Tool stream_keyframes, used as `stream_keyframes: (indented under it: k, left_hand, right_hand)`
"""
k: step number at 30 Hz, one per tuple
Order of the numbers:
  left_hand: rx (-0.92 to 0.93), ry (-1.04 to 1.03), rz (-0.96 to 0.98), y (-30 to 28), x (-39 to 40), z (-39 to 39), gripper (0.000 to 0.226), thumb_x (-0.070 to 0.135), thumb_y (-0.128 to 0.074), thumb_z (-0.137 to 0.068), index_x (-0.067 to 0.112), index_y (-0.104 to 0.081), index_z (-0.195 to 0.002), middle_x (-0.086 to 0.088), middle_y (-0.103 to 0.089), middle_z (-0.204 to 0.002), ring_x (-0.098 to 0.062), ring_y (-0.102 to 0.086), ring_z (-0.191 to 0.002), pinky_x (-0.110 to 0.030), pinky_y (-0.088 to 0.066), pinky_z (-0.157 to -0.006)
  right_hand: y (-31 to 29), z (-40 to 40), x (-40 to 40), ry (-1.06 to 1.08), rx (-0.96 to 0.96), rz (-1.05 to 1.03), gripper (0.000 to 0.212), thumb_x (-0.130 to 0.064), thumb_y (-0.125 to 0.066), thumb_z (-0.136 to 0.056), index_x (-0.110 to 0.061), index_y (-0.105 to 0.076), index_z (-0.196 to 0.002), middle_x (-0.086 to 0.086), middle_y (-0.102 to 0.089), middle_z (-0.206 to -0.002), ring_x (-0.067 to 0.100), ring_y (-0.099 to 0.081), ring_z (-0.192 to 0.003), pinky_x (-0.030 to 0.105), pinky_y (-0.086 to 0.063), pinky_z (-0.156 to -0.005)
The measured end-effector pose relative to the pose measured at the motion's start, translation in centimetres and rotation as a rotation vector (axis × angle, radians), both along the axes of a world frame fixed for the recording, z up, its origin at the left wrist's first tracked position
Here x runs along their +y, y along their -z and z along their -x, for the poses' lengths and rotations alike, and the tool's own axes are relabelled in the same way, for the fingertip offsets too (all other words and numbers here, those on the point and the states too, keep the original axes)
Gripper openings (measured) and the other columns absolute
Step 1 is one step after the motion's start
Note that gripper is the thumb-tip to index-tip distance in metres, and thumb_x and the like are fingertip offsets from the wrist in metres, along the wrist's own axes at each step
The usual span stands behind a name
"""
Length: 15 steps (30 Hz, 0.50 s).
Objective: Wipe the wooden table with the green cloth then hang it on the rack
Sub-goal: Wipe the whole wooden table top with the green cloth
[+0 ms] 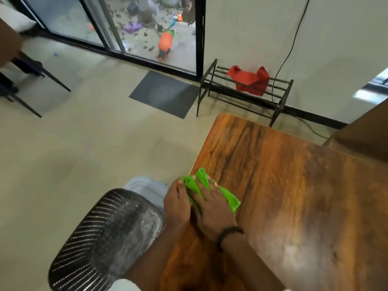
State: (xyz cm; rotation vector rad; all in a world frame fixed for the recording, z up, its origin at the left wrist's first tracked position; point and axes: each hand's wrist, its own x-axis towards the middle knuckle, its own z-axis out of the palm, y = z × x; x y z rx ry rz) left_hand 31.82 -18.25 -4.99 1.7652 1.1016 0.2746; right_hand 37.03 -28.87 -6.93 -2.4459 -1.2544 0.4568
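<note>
Worktop (pixel 294 185): wood, dark-streaked grain, glossy; fills frame from 3 to 6 o'clock; rounded corner at approx. 12 o'clock of the hands.

Cloth (pixel 212 191): green, bunched, lying on worktop right at its left edge, approx. 6 o'clock of frame centre. Both hands on top of it.

Left hand (pixel 177 203): at 9 o'clock side of cloth, fingers bent over the bunched edge, gripping it; hand partly overhangs worktop edge.

Right hand (pixel 212 208): at 3 o'clock side of left hand, touching it; fingers spread & curled into the cloth folds, grasping and pressing it to the worktop. Dark bead bracelet (pixel 228 234) on wrist.

Rack (pixel 243 91): black metal, two tiers of bars, on floor against wall, approx. 12 o'clock of cloth, well apart from it. Red cloth (pixel 249 80) draped over top bars, right half.

Chair (pixel 105 240): black mesh back, at 7 o'clock, just beside worktop edge.

Mat (pixel 163 93): grey, on floor by glass door (pixel 147 34), 11 o'clock of rack.

Cable (pixel 294 38): black, runs down wall behind rack.

Misc.: shoe (pixel 147 187), pale, on floor beside left hand.
</note>
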Motion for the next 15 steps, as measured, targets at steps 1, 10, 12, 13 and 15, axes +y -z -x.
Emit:
stream_keyframes:
  k: [1,10,12,13,15]
  left_hand:
    - [0.014,-0.021,0.0,0.1,0.0,-0.1,0.034,0.028,-0.032,-0.104,0.022,-0.06,-0.123,0.006,-0.063,-0.115,-0.018,-0.058,-0.109,-0.022,-0.037,-0.087]
    - [0.12,0.06,-0.146,0.9,-0.5,-1.1,0.039,0.041,-0.027,-0.102,0.033,-0.062,-0.118,0.019,-0.061,-0.102,-0.001,-0.054,-0.093,-0.002,-0.031,-0.07]
    - [0.1,0.099,-0.179,1.3,-0.2,-0.8,0.041,0.046,-0.028,-0.099,0.035,-0.058,-0.124,0.02,-0.061,-0.112,-0.003,-0.055,-0.106,-0.012,-0.035,-0.081]
    - [0.098,0.122,-0.183,1.5,-0.2,-0.8,0.041,0.046,-0.029,-0.099,0.036,-0.054,-0.129,0.02,-0.059,-0.119,-0.001,-0.052,-0.111,-0.016,-0.036,-0.087]
    - [0.11,0.17,-0.17,1.8,-0.3,-1.1,0.045,0.047,-0.03,-0.099,0.035,-0.043,-0.14,0.017,-0.052,-0.134,0.0,-0.045,-0.12,-0.022,-0.035,-0.097]
  right_hand:
    - [0.1,-0.1,-0.4,-0.028,0.026,0.002,0.052,-0.042,-0.024,-0.101,-0.035,-0.025,-0.153,-0.009,-0.009,-0.163,0.026,-0.002,-0.151,0.042,-0.002,-0.121]
    - [1.6,-22.6,6.1,0.212,-0.079,0.154,0.051,-0.05,-0.02,-0.102,-0.042,-0.018,-0.152,0.002,-0.009,-0.164,0.032,-0.006,-0.149,0.048,-0.007,-0.121]
    - [1.2,-24.1,6.1,0.257,-0.075,0.163,0.052,-0.05,-0.021,-0.103,-0.041,-0.016,-0.153,0.001,-0.006,-0.164,0.033,-0.005,-0.149,0.047,-0.006,-0.122]
    - [1.1,-24.2,5.5,0.285,-0.08,0.161,0.052,-0.05,-0.021,-0.103,-0.04,-0.016,-0.153,0.002,-0.007,-0.164,0.033,-0.006,-0.149,0.046,-0.006,-0.122]
    - [1.4,-24.1,3.6,0.369,-0.083,0.147,0.052,-0.05,-0.021,-0.102,-0.038,-0.018,-0.153,0.003,-0.009,-0.164,0.034,-0.01,-0.148,0.046,-0.007,-0.122]
